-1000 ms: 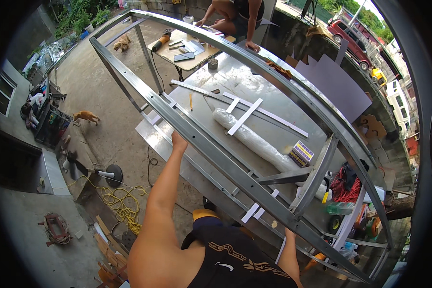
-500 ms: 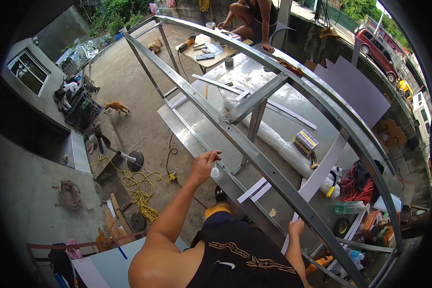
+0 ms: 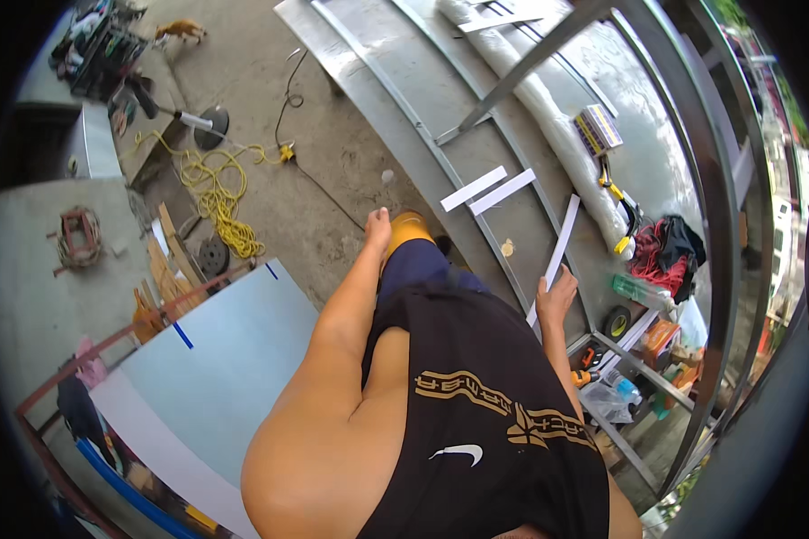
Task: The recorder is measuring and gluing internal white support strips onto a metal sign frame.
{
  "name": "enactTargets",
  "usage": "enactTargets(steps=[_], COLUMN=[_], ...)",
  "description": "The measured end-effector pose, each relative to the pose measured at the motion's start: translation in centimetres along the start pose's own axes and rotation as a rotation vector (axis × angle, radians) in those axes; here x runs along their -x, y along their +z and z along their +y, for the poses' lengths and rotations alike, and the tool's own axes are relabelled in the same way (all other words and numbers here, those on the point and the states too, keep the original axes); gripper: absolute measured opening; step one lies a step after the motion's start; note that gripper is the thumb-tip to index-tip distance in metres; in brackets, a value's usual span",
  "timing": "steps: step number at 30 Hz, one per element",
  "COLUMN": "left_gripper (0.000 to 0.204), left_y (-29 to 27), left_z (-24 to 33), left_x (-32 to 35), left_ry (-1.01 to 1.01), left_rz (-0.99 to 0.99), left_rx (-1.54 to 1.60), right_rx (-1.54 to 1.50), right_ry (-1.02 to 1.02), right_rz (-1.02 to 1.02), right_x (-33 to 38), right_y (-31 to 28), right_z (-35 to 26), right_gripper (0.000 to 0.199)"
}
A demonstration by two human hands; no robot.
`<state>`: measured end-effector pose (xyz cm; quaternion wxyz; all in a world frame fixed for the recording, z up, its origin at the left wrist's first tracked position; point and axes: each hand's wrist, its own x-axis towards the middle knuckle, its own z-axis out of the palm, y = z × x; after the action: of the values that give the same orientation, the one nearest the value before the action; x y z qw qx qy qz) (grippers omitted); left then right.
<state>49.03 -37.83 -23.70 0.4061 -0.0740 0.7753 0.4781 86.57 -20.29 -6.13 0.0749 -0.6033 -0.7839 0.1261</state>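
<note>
My left hand (image 3: 378, 232) hangs beside my left knee, its fingers curled; what they hold, if anything, is hidden. A small whitish object (image 3: 387, 177), blurred, shows just beyond that hand, apart from it, over the concrete. My right hand (image 3: 557, 293) is closed around a long narrow white strip (image 3: 563, 235), which slants up and away over the sheet-metal surface. To the left of that strip, two short white strips (image 3: 474, 189) lie side by side across the rails of a grey metal frame (image 3: 502, 256).
Upright metal bars (image 3: 719, 207) rise on the right. A wrapped roll (image 3: 548, 117), a small box (image 3: 598, 129) and a yellow-black hand tool (image 3: 622, 205) lie on the metal sheet. Yellow cord (image 3: 216, 193) coils on the floor; a pale-blue panel (image 3: 216, 386) lies left. A brown animal (image 3: 181, 30) stands farther off.
My view has tipped downward and toward the left. My left hand has dropped back toward my knee, and the whitish object now appears beyond it. My right hand keeps hold of the white strip.
</note>
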Motion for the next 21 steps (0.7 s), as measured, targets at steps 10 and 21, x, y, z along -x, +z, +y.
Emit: enactTargets(steps=[10,21], left_gripper=[0.044,0.052], left_y=[-11.0,-30.1], left_z=[-7.5,-8.6], left_x=[7.9,7.1], left_ry=[0.144,-0.084], left_rz=[0.005,-0.236], left_rx=[-0.457,-0.418], right_rx=[-0.055,-0.315], right_ry=[-0.507,-0.449], right_rz=[-0.399,-0.687], right_x=[4.2,7.7], right_y=[0.7,10.5], right_z=[-12.0,-31.8], right_gripper=[0.047,0.024])
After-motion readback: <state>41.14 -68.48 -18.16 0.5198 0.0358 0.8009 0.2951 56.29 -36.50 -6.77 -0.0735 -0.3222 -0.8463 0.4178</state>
